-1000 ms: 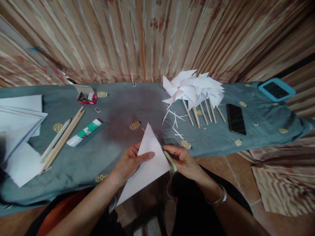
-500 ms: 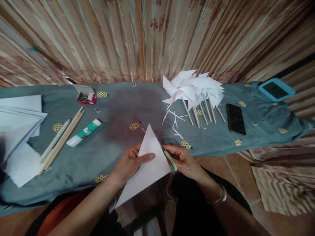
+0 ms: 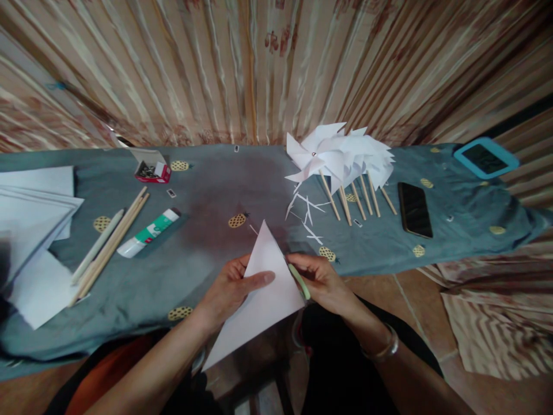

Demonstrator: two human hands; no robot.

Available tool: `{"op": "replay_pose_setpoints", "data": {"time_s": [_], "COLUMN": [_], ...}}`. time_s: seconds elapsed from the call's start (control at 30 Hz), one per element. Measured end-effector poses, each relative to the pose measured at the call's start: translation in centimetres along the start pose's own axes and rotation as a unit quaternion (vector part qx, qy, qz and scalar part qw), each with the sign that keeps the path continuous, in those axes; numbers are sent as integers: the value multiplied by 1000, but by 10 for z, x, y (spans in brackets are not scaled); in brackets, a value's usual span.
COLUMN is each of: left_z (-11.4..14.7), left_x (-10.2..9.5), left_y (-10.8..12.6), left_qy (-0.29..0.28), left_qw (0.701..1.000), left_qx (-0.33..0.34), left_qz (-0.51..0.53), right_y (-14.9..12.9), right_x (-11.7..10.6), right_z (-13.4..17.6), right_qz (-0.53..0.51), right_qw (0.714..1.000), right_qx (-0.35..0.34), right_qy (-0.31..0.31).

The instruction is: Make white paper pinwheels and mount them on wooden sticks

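A white sheet of paper [image 3: 263, 305], folded into a triangle with its tip pointing away from me, is gripped at its left side by my left hand [image 3: 233, 288], thumb flat on top. At the paper's right edge my right hand [image 3: 322, 279] is closed around scissors [image 3: 299, 281] with a pale green handle. The blades are hidden at the paper's edge. Beyond the hands, thin paper strips [image 3: 306, 208] lie scattered on the cloth beside several white paper pinwheels [image 3: 315, 153] on wooden sticks.
On the left of the cloth-covered table [image 3: 211, 184] are paper sheets [image 3: 34, 184], wooden sticks [image 3: 114, 248], a glue stick [image 3: 149, 233] and an open red box [image 3: 152, 170] of small metal pieces. To the right lie a phone [image 3: 415, 209] and a blue-framed device [image 3: 486, 157]. A curtain hangs behind.
The folded paper has shifted slightly to the right, its lower right corner now reaching past the scissor handle. Both hands stay nearly in place.
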State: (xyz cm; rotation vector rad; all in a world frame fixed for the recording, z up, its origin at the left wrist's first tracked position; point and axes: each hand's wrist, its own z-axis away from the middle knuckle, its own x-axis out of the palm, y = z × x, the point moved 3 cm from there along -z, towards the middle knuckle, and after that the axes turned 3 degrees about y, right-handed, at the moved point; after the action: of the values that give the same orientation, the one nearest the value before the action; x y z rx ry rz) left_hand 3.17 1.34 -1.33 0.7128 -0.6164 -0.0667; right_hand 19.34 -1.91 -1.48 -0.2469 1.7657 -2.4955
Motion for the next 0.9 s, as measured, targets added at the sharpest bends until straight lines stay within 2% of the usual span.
{"op": "replay_pose_setpoints", "data": {"time_s": [0.23, 0.9], "left_z": [1, 0], "left_x": [4, 5], "left_y": [-2, -2], "left_qy": [-10, 1], "left_qw": [1000, 1000], "left_qx": [-19, -8], "left_qz": [7, 12], "right_y": [-2, -3], "right_x": [-1, 3], "right_z": [-1, -3], "right_qz": [-16, -26], "right_qw": [1000, 999], "right_qx": [-5, -17], "right_qy": [7, 19]}}
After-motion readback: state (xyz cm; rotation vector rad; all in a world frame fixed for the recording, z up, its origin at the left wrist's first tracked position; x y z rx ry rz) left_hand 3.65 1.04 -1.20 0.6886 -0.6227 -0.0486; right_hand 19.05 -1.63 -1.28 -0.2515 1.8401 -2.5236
